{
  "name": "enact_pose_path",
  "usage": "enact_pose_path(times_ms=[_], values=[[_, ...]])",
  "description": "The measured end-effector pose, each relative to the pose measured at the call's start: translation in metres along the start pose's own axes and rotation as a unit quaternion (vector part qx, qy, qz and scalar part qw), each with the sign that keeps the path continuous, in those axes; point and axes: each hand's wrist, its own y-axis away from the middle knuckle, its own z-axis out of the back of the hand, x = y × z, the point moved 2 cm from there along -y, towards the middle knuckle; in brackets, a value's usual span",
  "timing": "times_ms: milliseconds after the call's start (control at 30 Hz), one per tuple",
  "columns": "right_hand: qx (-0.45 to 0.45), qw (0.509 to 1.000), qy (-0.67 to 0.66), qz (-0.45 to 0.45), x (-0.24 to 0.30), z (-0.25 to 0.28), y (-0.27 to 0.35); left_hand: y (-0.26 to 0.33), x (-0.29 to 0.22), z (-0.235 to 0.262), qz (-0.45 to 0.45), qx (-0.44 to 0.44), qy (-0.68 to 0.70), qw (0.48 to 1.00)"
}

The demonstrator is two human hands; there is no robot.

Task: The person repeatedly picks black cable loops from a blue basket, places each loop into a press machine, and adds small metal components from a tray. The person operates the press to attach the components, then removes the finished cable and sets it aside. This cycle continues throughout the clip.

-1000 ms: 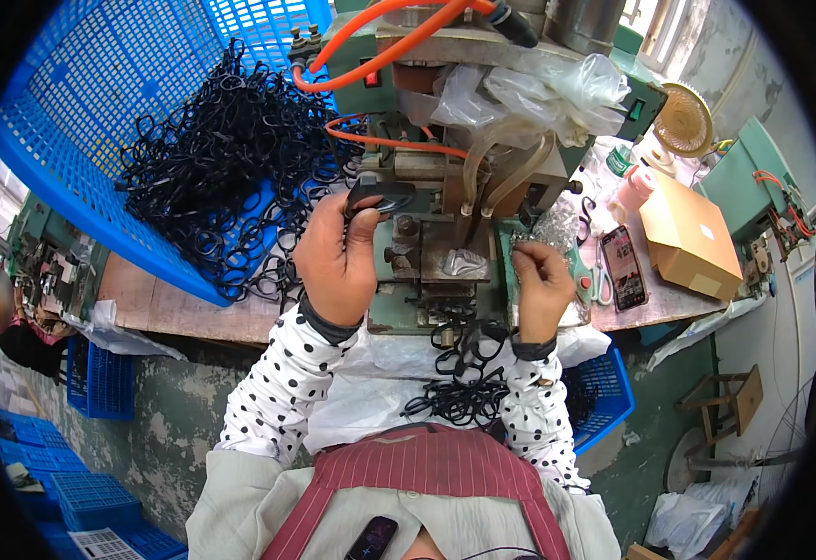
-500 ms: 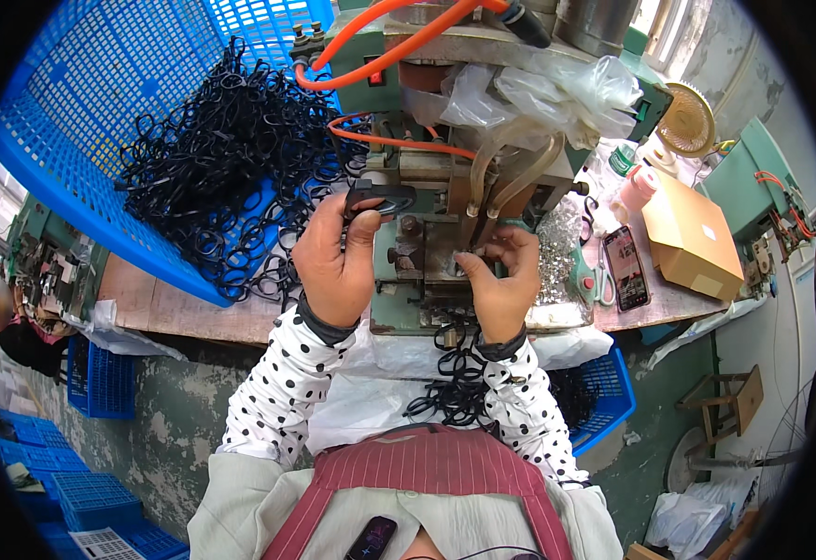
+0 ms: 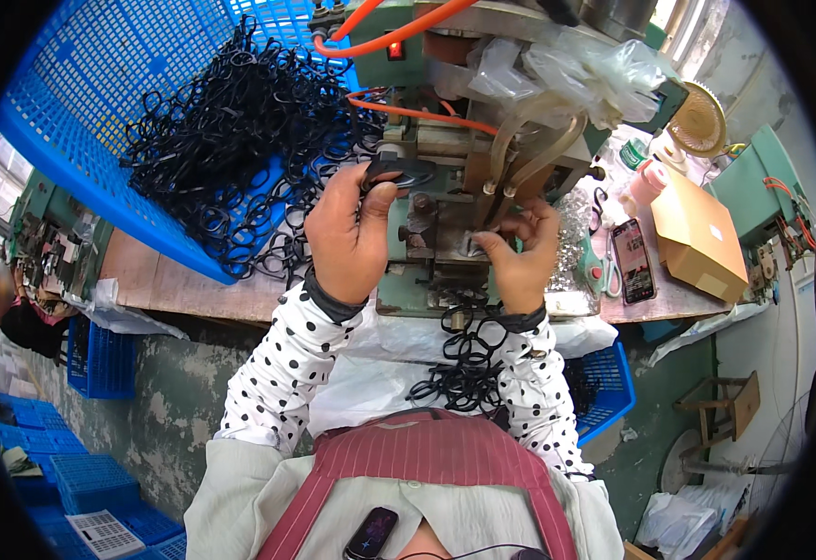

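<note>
My left hand (image 3: 347,241) is closed on a black oval piece (image 3: 404,171) at the left of a green bench machine (image 3: 401,297); whether that piece belongs to the machine I cannot tell. At the machine's metal block (image 3: 457,245), my right hand (image 3: 526,259) has its thumb and fingers closed together, over something small that I cannot make out. Two clear tubes (image 3: 550,166) with metal tips come down beside those fingers. Below the block hang several black loops (image 3: 464,369), spread on a white sheet (image 3: 366,373) in front of me.
At the left, a big blue basket (image 3: 72,201) tips toward the machine, full of tangled black loops (image 3: 240,140). Orange hoses (image 3: 399,37) cross above. To the right lie scissors (image 3: 612,277), a phone (image 3: 634,261) and a cardboard box (image 3: 702,233). A smaller blue basket (image 3: 625,397) stands below.
The whole view has shifted, so machine and hands appear higher and slightly farther right. Against the machine, both hands stay almost in place, with their fingers still closed.
</note>
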Motion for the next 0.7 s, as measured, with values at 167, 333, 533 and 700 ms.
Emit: enact_pose_path(times_ms=[167,333,533,700], values=[[-0.029,0.999,-0.012,0.005,0.001,-0.009,0.005,-0.002,-0.001,0.001,-0.005,0.002,-0.017,1.0],[-0.064,0.997,-0.039,0.0,-0.011,-0.011,0.007,-0.001,-0.002,0.001,-0.017,0.009,-0.036,0.999],[-0.046,0.997,0.036,0.042,-0.011,-0.001,0.005,0.048,-0.006,-0.023,-0.331,0.208,-0.009,0.92],[-0.154,0.912,0.374,0.065,-0.057,0.106,-0.017,0.066,-0.001,-0.047,-0.318,0.297,0.004,0.9]])
